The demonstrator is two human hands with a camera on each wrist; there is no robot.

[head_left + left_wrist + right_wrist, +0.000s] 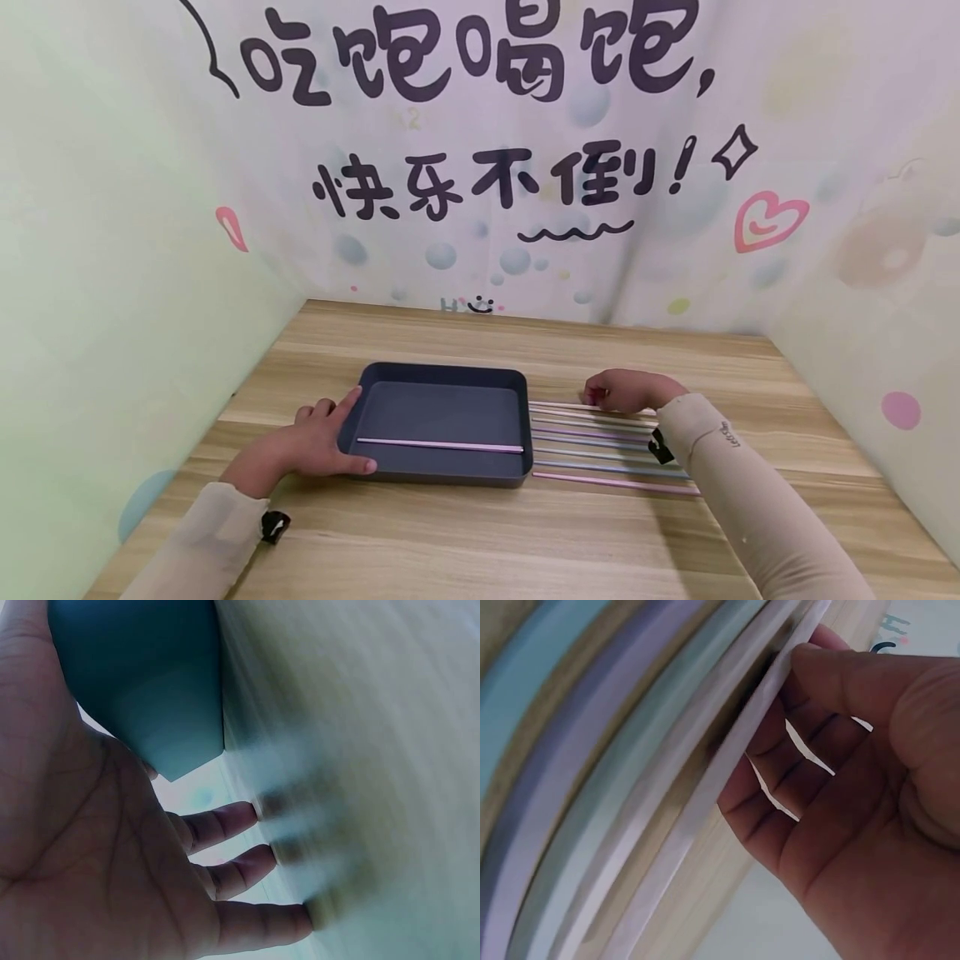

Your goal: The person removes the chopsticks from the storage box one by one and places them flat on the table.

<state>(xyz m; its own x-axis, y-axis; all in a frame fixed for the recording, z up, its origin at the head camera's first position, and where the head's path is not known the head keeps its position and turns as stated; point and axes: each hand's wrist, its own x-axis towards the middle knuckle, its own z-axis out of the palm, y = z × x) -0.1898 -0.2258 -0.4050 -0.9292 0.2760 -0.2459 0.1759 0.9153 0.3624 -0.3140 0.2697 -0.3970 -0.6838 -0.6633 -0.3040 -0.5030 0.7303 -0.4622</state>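
Note:
My left hand (311, 442) rests against the left end of a dark grey rectangular tray (442, 410). Its thumb lies along the front side, its index finger along the left side; in the left wrist view the other fingertips touch the table. Inside the tray lies one pale pink chopstick (442, 445), lengthwise near the front. To the right of the tray, my right hand (630, 390) pinches a whitish chopstick (697, 814) between thumb and fingers, at the back of a row. Several pastel chopsticks lie there side by side, a pink chopstick (615, 481) frontmost. My right forearm hides some right ends.
The wood-grain table (465, 542) runs back to a wall hanging (480, 267) with black writing and bubble prints. Pale side walls stand at left and right. A black strap piece (275, 527) sits at the left wrist, another (660, 447) at the right.

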